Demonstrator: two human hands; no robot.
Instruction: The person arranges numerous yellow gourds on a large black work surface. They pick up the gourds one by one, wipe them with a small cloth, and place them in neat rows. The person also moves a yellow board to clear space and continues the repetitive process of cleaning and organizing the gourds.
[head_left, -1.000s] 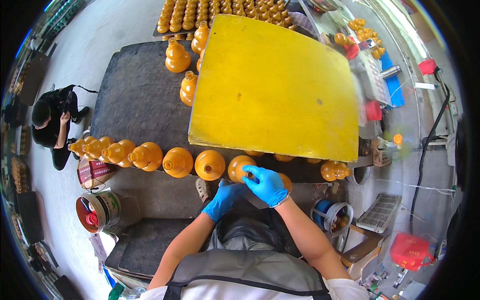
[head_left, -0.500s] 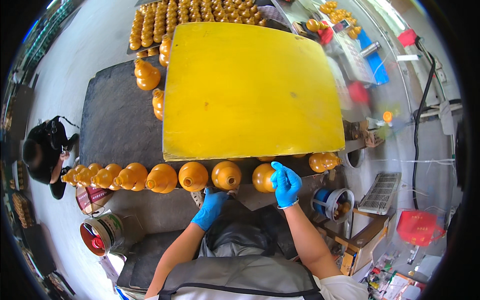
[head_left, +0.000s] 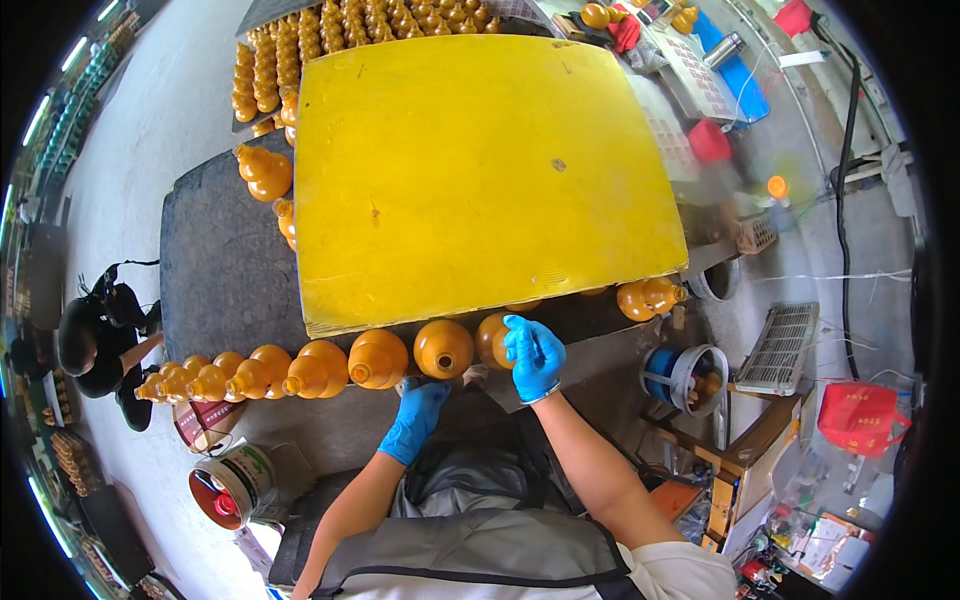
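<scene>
A row of glossy orange gourd-shaped bottles lies along the near edge of the dark tabletop [head_left: 225, 245], several necks turned toward me. My right hand [head_left: 537, 360], in a blue glove, is closed at the right side of one gourd-shaped bottle [head_left: 492, 340] and covers part of it. My left hand [head_left: 415, 422], also gloved in blue, is below a second bottle [head_left: 443, 345] with its fingers bent at the edge. Whatever those fingers hold, if anything, is hidden. At the right end another bottle [head_left: 645, 298] lies on its side.
A large yellow board [head_left: 480, 190] covers much of the tabletop. Beyond it stand packed rows of orange bottles [head_left: 350, 30]. Buckets stand at both sides, left [head_left: 228, 485] and right [head_left: 690, 380]. Near the right bucket are a plastic crate [head_left: 778, 350] and a red bag [head_left: 865, 418]. A person [head_left: 95, 340] is at the left.
The whole view has shifted a little. My right hand and the bottle beside it have moved left, closer to the rest of the row. My left hand stays near the edge.
</scene>
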